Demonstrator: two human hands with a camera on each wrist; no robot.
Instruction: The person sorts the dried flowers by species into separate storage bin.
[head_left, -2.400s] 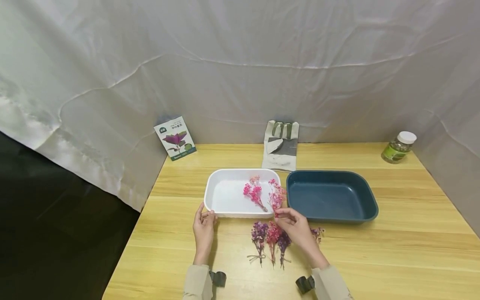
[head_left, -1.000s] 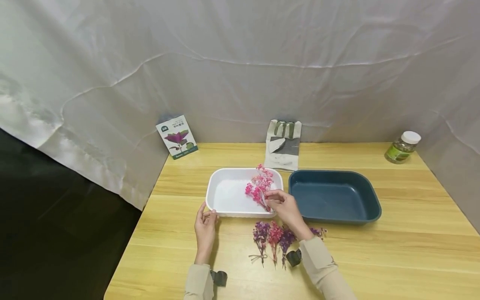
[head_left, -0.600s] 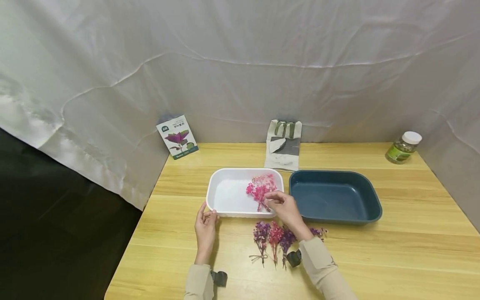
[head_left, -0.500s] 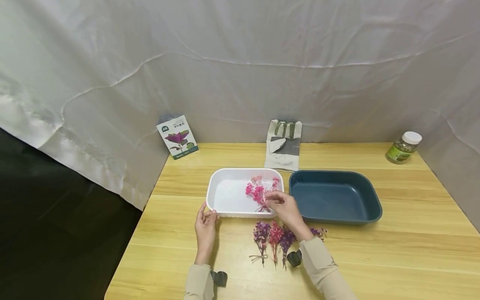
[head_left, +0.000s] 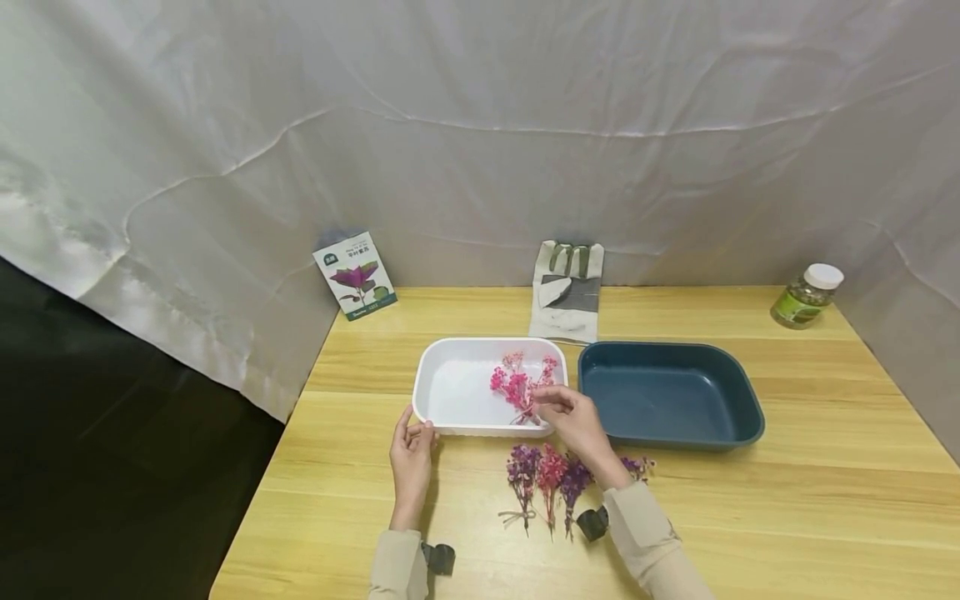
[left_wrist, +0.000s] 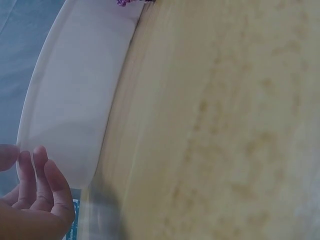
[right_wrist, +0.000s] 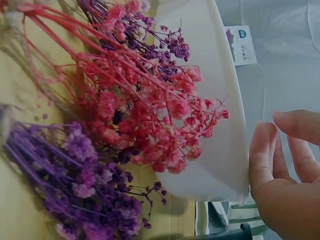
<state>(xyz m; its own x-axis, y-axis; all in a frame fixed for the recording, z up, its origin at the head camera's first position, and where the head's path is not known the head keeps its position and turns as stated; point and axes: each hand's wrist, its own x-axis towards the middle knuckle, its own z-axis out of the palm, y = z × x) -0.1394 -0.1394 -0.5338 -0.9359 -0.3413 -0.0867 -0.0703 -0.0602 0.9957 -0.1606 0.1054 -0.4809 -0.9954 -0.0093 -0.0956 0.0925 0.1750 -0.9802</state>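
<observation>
My left hand (head_left: 410,467) pinches the front left corner of a white tray (head_left: 453,392), thumb at the rim and fingers against the outer wall in the left wrist view. Two bunches of pink dried flowers (head_left: 514,385) lie in the tray's right part, overlapping. Over the front right rim hovers my right hand (head_left: 576,423); in the right wrist view its thumb and forefinger stand slightly apart with nothing seen between them. In front of the tray lie a purple bunch (head_left: 523,467), a pink-red bunch (right_wrist: 145,100) and a darker purple bunch (right_wrist: 85,185).
A dark blue tray (head_left: 667,392) stands right of the white one. Behind are a seed packet (head_left: 356,277), a work glove (head_left: 566,292) and a lidded jar (head_left: 806,296). Another purple bunch (head_left: 637,467) shows partly beyond my right forearm.
My right hand has carried a pink bunch left over the rim, lowered it beside the other in the white tray and let it go. The left hand keeps its hold.
</observation>
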